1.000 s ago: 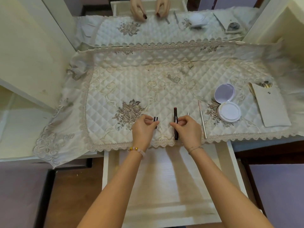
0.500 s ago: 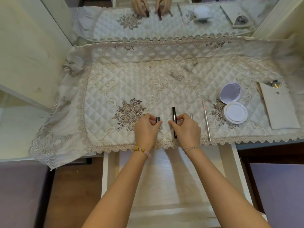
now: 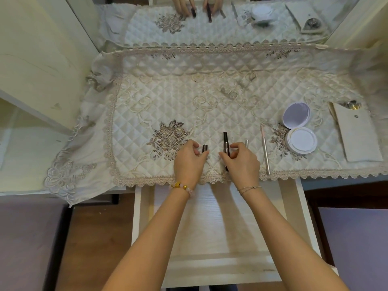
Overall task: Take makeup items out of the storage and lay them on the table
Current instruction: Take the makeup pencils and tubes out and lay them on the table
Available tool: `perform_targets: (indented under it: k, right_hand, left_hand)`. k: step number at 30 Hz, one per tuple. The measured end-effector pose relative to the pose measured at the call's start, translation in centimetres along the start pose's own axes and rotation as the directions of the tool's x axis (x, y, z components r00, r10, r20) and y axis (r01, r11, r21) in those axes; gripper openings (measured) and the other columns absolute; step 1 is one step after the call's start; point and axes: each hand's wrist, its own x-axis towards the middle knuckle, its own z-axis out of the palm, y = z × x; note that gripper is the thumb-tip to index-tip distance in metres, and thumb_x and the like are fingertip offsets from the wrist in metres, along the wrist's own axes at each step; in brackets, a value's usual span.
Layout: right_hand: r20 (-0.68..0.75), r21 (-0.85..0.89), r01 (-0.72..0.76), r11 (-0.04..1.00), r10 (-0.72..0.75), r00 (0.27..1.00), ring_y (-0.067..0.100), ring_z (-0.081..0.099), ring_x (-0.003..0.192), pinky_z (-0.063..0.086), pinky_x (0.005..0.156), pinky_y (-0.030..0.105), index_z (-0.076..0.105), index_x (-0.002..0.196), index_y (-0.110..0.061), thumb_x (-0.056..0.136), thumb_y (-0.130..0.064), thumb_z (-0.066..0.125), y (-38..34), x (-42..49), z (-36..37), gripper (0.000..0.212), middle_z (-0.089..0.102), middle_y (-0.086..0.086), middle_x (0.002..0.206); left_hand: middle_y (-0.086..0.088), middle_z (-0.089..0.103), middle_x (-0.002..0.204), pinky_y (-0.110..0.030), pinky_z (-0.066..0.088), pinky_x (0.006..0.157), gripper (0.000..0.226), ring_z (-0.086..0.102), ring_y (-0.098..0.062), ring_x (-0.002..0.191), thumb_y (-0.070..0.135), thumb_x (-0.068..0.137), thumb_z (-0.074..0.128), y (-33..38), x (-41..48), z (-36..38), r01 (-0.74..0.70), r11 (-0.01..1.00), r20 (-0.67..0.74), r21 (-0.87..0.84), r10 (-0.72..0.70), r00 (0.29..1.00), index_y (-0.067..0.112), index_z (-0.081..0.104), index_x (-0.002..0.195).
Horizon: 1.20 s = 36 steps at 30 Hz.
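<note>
On the quilted cream cloth (image 3: 168,97) near the table's front edge, my left hand (image 3: 189,162) pinches a short dark tube with a silver end (image 3: 205,148). Just to its right, my right hand (image 3: 241,162) pinches a long dark mascara-like stick (image 3: 225,141) that lies pointing away from me. A thin silver stick (image 3: 247,143) shows just behind my right hand. Right of that a pink-and-silver pencil (image 3: 265,152) lies on the cloth. The white drawer (image 3: 210,238) is pulled open under my forearms.
An open round white compact (image 3: 300,139) and a beige pouch (image 3: 357,135) lie at the right of the cloth. A mirror (image 3: 210,19) stands at the back and a cream cabinet side (image 3: 37,59) at the left. The cloth's lace edge hangs over the drawer.
Both hands stay at the front edge with the same items in them. My left hand has edged slightly toward the right hand.
</note>
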Motion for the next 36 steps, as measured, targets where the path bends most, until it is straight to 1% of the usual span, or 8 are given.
perform_targets:
  k: [3, 7, 14, 19, 23, 27, 30, 36]
  right_hand:
    - [-0.002, -0.009, 0.015, 1.0, -0.015, 1.0, 0.023, 0.06, 0.097, 0.036, 0.073, 0.026, 0.057, 0.112, -0.012, 0.083, -0.036, 0.064, 0.0, -0.3, -0.4, 0.038, 0.067, 0.004, 0.101]
    - [-0.002, 0.011, 0.028, 1.0, -0.028, 1.0, 0.02, 0.06, 0.096, 0.036, 0.071, 0.024, 0.058, 0.11, -0.012, 0.083, -0.034, 0.064, 0.3, -0.7, -0.7, 0.035, 0.067, 0.002, 0.101]
    - [0.014, 0.026, 0.068, 0.997, -0.069, 0.998, 0.021, 0.062, 0.095, 0.043, 0.074, 0.028, 0.057, 0.113, -0.011, 0.083, -0.032, 0.065, 0.8, -1.2, -1.0, 0.037, 0.066, 0.003, 0.103]
    - [0.01, -0.026, 0.162, 0.987, -0.161, 0.987, 0.025, 0.056, 0.11, 0.044, 0.086, 0.035, 0.054, 0.122, -0.012, 0.086, -0.03, 0.062, 1.0, -1.7, -1.9, 0.041, 0.06, 0.008, 0.119]
    - [-0.037, -0.086, 0.346, 0.934, -0.35, 0.936, 0.03, 0.051, 0.115, 0.039, 0.097, 0.036, 0.052, 0.124, -0.007, 0.086, -0.021, 0.062, 1.1, -2.6, -3.2, 0.042, 0.058, 0.013, 0.122]
    - [-0.092, -0.104, 0.441, 0.892, -0.45, 0.888, 0.033, 0.052, 0.113, 0.039, 0.099, 0.038, 0.051, 0.125, -0.003, 0.088, -0.026, 0.052, 1.2, -4.1, -4.7, 0.044, 0.058, 0.016, 0.121]
    - [-0.085, -0.139, 0.472, 0.87, -0.485, 0.87, 0.031, 0.047, 0.122, 0.036, 0.106, 0.039, 0.048, 0.129, -0.003, 0.089, -0.036, 0.04, 1.7, -5.6, -5.7, 0.053, 0.053, 0.016, 0.13]
    - [-0.107, -0.16, 0.476, 0.865, -0.495, 0.862, 0.027, 0.042, 0.128, 0.033, 0.109, 0.04, 0.043, 0.134, -0.006, 0.09, -0.038, 0.043, 3.3, -9.2, -7.1, 0.054, 0.05, 0.013, 0.136]
  left_hand:
    - [-0.002, 0.061, 0.08, -0.032, 0.049, 0.065, 0.025, 0.058, -0.016, 0.075, 0.025, 0.079, 0.07, 0.0, -0.2, -0.4, -0.015, 1.0, 0.013, -0.007, 0.015, 1.0, 0.011, 0.058, 0.096]
    - [-0.003, 0.062, 0.083, -0.029, 0.049, 0.065, 0.025, 0.059, -0.015, 0.076, 0.025, 0.08, 0.07, -0.3, -0.5, -0.8, -0.021, 0.999, 0.033, -0.03, 0.022, 0.999, 0.011, 0.059, 0.097]
    - [-0.005, 0.062, 0.09, -0.033, 0.052, 0.071, 0.022, 0.06, -0.015, 0.078, 0.022, 0.083, 0.066, -0.6, -1.5, -1.6, -0.051, 0.997, 0.055, -0.056, 0.054, 0.997, 0.01, 0.058, 0.099]
    - [-0.004, 0.063, 0.104, -0.032, 0.049, 0.075, 0.027, 0.059, -0.018, 0.094, 0.025, 0.088, 0.059, -0.3, -2.2, -2.5, -0.171, 0.984, 0.05, 0.058, 0.168, 0.984, 0.011, 0.058, 0.111]
    - [-0.008, 0.063, 0.114, -0.036, 0.045, 0.084, 0.035, 0.056, -0.025, 0.106, 0.026, 0.09, 0.056, -0.3, -3.0, -4.0, -0.369, 0.888, 0.04, 0.274, 0.373, 0.927, 0.009, 0.056, 0.12]
    - [-0.012, 0.066, 0.107, -0.039, 0.047, 0.085, 0.036, 0.061, -0.03, 0.099, 0.029, 0.089, 0.05, -0.4, -4.2, -5.6, -0.52, 0.732, 0.013, 0.44, 0.574, 0.819, 0.005, 0.059, 0.114]
    - [-0.01, 0.064, 0.115, -0.041, 0.043, 0.093, 0.041, 0.057, -0.028, 0.109, 0.033, 0.089, 0.046, -0.4, -5.3, -6.8, -0.546, 0.663, 0.033, 0.512, 0.62, 0.784, 0.006, 0.058, 0.117]
    - [-0.011, 0.059, 0.125, -0.045, 0.039, 0.1, 0.047, 0.052, -0.029, 0.12, 0.036, 0.089, 0.046, -1.0, -8.7, -8.7, -0.543, 0.624, 0.059, 0.561, 0.625, 0.779, 0.007, 0.054, 0.125]
